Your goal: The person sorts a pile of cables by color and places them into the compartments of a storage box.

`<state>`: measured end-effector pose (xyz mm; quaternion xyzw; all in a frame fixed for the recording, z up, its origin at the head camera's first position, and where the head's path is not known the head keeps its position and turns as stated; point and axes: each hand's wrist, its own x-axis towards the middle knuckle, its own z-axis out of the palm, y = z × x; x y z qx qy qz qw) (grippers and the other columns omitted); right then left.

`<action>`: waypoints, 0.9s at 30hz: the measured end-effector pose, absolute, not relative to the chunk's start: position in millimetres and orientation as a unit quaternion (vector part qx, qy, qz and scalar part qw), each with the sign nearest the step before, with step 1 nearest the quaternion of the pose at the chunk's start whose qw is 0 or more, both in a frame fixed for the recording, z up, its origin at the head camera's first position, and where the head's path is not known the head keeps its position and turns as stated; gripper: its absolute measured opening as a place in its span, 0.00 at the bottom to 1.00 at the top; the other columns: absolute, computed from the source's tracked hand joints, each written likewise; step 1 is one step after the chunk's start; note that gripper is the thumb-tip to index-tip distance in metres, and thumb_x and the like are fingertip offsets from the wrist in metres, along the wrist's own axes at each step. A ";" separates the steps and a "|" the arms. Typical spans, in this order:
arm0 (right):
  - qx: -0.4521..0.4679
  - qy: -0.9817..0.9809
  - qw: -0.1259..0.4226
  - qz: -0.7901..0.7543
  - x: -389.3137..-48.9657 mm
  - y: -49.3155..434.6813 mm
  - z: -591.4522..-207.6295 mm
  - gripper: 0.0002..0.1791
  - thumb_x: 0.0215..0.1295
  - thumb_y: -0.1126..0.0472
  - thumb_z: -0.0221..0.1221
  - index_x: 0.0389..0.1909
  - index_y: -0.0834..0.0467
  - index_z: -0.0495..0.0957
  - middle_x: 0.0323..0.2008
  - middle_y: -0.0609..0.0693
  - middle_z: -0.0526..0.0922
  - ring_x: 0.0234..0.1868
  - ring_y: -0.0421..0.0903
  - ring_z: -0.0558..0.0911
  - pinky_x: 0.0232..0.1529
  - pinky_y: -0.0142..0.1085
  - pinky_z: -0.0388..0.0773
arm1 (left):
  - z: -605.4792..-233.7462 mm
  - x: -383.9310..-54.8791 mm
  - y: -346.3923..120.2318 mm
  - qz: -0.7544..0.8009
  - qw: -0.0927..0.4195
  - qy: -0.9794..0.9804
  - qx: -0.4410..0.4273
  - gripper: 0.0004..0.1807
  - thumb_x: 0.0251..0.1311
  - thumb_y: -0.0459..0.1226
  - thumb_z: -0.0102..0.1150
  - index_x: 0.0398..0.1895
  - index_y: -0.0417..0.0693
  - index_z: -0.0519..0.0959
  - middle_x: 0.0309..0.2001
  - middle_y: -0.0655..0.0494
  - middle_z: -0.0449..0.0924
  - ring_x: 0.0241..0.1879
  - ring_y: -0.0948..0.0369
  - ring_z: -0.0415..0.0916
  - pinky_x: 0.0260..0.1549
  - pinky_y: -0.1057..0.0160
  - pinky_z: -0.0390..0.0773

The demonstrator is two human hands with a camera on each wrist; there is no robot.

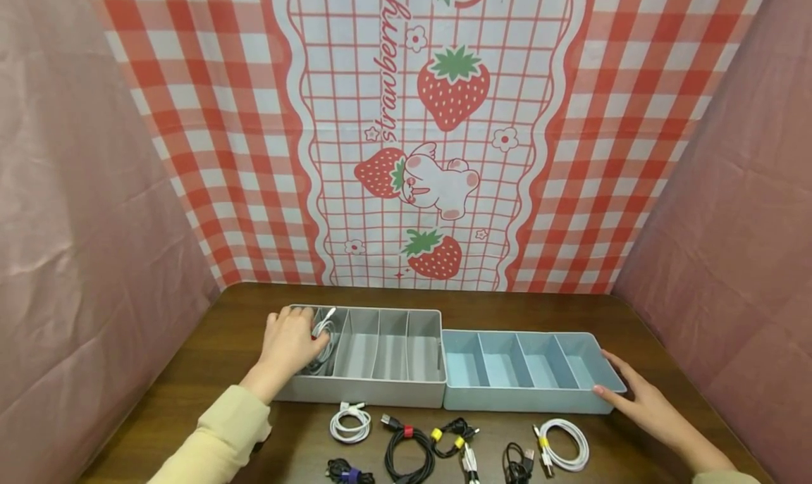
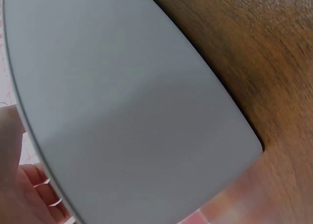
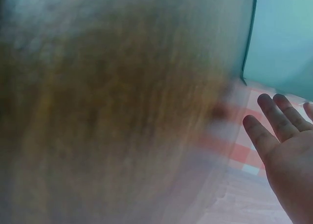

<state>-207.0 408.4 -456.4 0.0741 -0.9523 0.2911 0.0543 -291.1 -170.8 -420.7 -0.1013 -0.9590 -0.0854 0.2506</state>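
Note:
My left hand reaches over the left end of the grey divided box. Its thumb overlaps a coiled whitish cable whose connector sticks up above the rim; I cannot tell whether the fingers grip it. In the left wrist view the box's end wall hides the fingertips. At the right end of the light-blue divided box, my right hand has its thumb by the front corner and the other fingers along the end. Those fingers look straight and spread in the right wrist view.
In front of the boxes lie a white coiled cable, a black cable with a red tie, a black cable with yellow ties, a white cable with a yellow tie and several others. A checked cloth hangs behind the wooden table.

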 end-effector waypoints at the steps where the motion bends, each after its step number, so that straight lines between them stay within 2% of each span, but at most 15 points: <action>1: 0.074 -0.952 0.053 0.293 -207.0 408.3 -456.1 0.43 0.64 0.50 0.58 0.72 0.63 0.48 0.64 0.76 0.57 0.60 0.74 0.62 0.49 0.64 0.63 | -419.5 -289.9 -170.7 -0.085 0.251 -0.958 -0.105 0.17 0.46 0.49 0.64 0.19 0.50 0.69 0.22 0.54 0.73 0.37 0.48 0.72 0.35 0.50 0.64; 8: 0.079 -0.954 0.055 0.284 -206.6 408.8 -455.7 0.42 0.65 0.50 0.58 0.72 0.63 0.49 0.64 0.74 0.59 0.60 0.71 0.64 0.47 0.62 0.66 | -411.7 -281.1 -170.1 -0.103 0.270 -0.947 -0.138 0.14 0.45 0.45 0.65 0.24 0.49 0.71 0.23 0.56 0.71 0.35 0.51 0.71 0.32 0.53 0.63; 15: 0.082 -0.955 0.059 0.278 -206.5 409.1 -456.7 0.42 0.65 0.50 0.58 0.72 0.63 0.49 0.64 0.73 0.60 0.59 0.70 0.65 0.46 0.60 0.67 | -408.3 -273.0 -173.7 -0.132 0.279 -0.932 -0.192 0.13 0.44 0.43 0.66 0.26 0.50 0.71 0.23 0.60 0.66 0.33 0.57 0.67 0.33 0.55 0.62; 22: 0.083 -0.952 0.062 0.289 -206.4 409.2 -456.8 0.42 0.64 0.51 0.58 0.72 0.63 0.49 0.64 0.75 0.59 0.60 0.72 0.63 0.48 0.63 0.65 | -407.5 -267.4 -181.5 -0.174 0.280 -0.906 -0.267 0.12 0.42 0.40 0.66 0.29 0.51 0.74 0.28 0.58 0.73 0.36 0.59 0.67 0.39 0.53 0.64; 27: 0.084 -0.951 0.062 0.292 -206.4 409.2 -456.9 0.42 0.64 0.51 0.58 0.72 0.63 0.49 0.64 0.75 0.58 0.60 0.72 0.63 0.48 0.63 0.65 | -406.2 -260.2 -185.3 -0.188 0.272 -0.886 -0.325 0.13 0.40 0.39 0.67 0.32 0.54 0.75 0.31 0.60 0.75 0.36 0.63 0.67 0.37 0.58 0.64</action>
